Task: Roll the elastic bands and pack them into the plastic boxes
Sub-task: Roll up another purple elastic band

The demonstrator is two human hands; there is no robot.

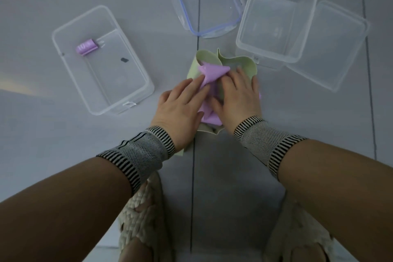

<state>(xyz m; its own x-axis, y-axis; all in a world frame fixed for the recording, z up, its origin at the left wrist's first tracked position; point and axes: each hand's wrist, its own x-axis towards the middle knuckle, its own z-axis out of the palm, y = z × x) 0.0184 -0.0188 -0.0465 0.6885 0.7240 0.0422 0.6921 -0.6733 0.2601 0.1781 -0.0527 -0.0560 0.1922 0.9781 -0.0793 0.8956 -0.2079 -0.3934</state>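
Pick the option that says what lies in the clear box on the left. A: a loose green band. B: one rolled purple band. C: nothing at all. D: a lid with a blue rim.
B: a single rolled purple band lies in the left box, while the loose green band sits on the floor under both hands.

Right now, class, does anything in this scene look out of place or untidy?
Yes. The purple band and green band lie tangled in a crumpled heap under both hands, not rolled. A small dark speck sits in the left box near the rolled purple band.
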